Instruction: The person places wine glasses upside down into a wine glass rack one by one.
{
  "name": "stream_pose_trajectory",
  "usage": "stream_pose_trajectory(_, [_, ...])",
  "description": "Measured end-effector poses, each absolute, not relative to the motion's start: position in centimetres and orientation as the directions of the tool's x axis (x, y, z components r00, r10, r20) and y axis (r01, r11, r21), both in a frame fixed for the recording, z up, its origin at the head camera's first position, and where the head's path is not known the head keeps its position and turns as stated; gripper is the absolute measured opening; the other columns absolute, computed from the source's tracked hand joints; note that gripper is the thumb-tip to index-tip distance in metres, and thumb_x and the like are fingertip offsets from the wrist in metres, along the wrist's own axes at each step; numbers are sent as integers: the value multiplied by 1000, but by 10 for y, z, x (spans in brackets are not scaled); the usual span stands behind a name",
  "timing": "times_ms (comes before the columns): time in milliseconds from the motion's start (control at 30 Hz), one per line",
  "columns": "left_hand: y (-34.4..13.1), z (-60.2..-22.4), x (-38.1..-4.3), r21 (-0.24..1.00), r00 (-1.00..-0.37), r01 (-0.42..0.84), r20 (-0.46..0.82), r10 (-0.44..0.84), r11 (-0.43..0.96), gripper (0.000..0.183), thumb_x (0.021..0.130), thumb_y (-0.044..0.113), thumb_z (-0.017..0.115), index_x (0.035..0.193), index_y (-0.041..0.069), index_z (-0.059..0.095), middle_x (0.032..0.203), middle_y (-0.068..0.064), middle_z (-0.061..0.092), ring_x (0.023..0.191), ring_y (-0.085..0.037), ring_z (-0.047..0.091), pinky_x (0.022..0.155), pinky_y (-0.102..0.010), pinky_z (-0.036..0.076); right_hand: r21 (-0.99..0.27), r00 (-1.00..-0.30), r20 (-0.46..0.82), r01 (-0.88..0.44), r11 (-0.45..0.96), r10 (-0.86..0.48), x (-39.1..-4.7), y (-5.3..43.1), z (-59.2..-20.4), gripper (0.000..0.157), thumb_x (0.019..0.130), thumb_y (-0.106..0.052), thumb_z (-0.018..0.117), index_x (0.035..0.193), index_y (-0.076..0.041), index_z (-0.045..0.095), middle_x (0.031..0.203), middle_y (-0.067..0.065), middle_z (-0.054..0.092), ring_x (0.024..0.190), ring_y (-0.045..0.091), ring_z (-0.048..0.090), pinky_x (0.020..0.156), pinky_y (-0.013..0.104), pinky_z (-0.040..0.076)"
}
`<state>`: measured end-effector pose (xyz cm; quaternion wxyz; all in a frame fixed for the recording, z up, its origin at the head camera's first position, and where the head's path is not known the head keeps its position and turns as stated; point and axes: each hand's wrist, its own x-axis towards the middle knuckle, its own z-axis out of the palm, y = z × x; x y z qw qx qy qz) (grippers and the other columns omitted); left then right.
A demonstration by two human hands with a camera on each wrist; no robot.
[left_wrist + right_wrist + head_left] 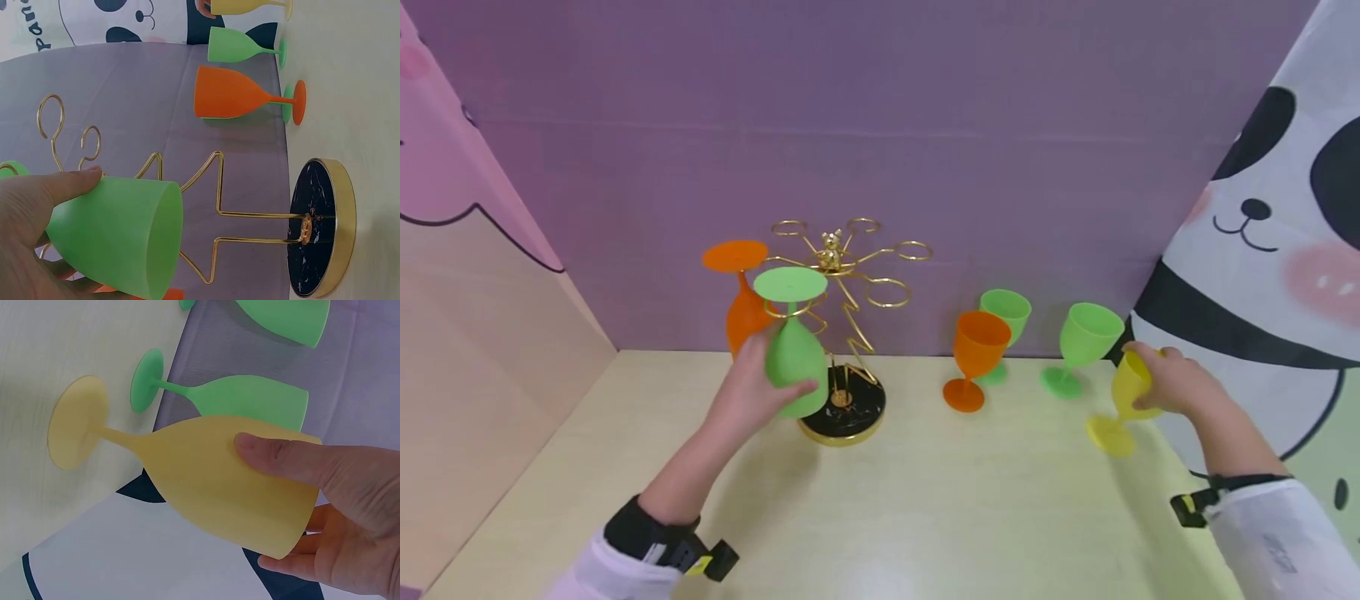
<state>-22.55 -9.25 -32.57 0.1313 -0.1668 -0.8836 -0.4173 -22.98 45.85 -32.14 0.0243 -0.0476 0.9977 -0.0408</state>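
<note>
My left hand [751, 375] grips the bowl of a green goblet [797, 362], which is upside down with its foot on top. Its stem passes at a front-left ring of a gold rack [850, 312], the foot just above that ring. An orange goblet [745, 312] hangs inverted on the rack's left, partly behind my left hand. At the right, my right hand [1180, 379] grips a yellow goblet [1131, 387] by its bowl, thumb [275, 453] on one side and fingers on the other. The yellow goblet leans, foot downward, over the table.
Upright on the table [970, 508] stand an orange goblet [981, 346], a green goblet [1011, 308] partly behind it, and another green goblet [1086, 333] near my right hand. The rack's round black base [853, 408] sits near the purple backdrop [880, 167]. A panda-print cloth [1247, 333] borders the right.
</note>
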Motion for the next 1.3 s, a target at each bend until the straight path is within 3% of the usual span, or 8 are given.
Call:
stream_pose_trajectory(667, [-86, -335, -219, 716, -927, 356, 354, 128, 600, 96, 68, 27, 80, 141, 5, 21, 137, -23, 31, 118, -36, 37, 95, -57, 37, -74, -995, -68, -72, 995, -77, -228, 461, -319, 86, 64, -27, 79, 130, -4, 29, 109, 44, 35, 82, 54, 46, 66, 62, 43])
stream_pose_trajectory(1300, [-88, -343, -210, 686, -901, 403, 413, 132, 606, 94, 71, 27, 78, 141, 4, 20, 137, -25, 29, 118, -37, 35, 94, -58, 38, -61, -994, -76, -79, 995, -83, -231, 457, -319, 85, 64, -27, 79, 130, -3, 30, 109, 46, 35, 79, 53, 47, 67, 62, 43])
